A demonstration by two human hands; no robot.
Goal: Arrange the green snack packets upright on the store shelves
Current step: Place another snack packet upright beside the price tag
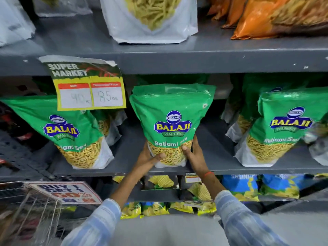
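A green Balaji Ratlami Sev packet [171,110] stands upright at the front middle of the grey shelf [221,170]. My left hand [148,158] grips its lower left side and my right hand [194,156] grips its lower right side, thumbs pressed on the clear window. Another green packet [71,132] leans to the left on the same shelf. On the right a further green packet [276,128] stands nearly upright, with more green packets behind it.
A price tag [88,89] hangs from the upper shelf edge [195,63]. White and orange snack bags sit on the upper shelf. Blue and yellow chip bags [257,187] fill the shelf below. A wire basket with an offer sign [65,192] is at lower left.
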